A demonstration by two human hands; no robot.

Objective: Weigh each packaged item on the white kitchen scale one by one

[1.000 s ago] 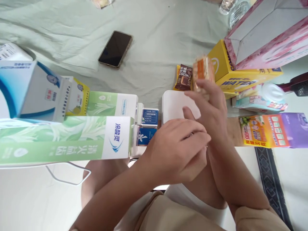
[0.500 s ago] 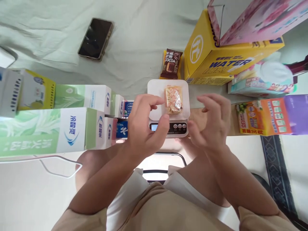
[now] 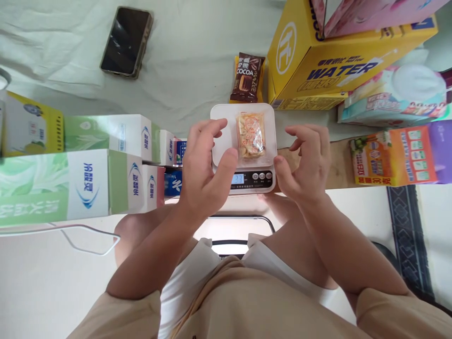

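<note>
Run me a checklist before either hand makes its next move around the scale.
1. Packet lying within the plate of the scale: ok.
2. Packet free of any grip: ok; left hand and right hand are both open, one on each side of it.
3. Both hands clear of the scale: cannot tell; the left overlaps it in view, and the right thumb is at its edge.
4. Display fully in sight: not ok; it is lit, but the left hand hides part.
5. Cocoa snack off the plate: ok; it lies just beyond the far edge.
6. Phone away from the scale: ok.
</note>
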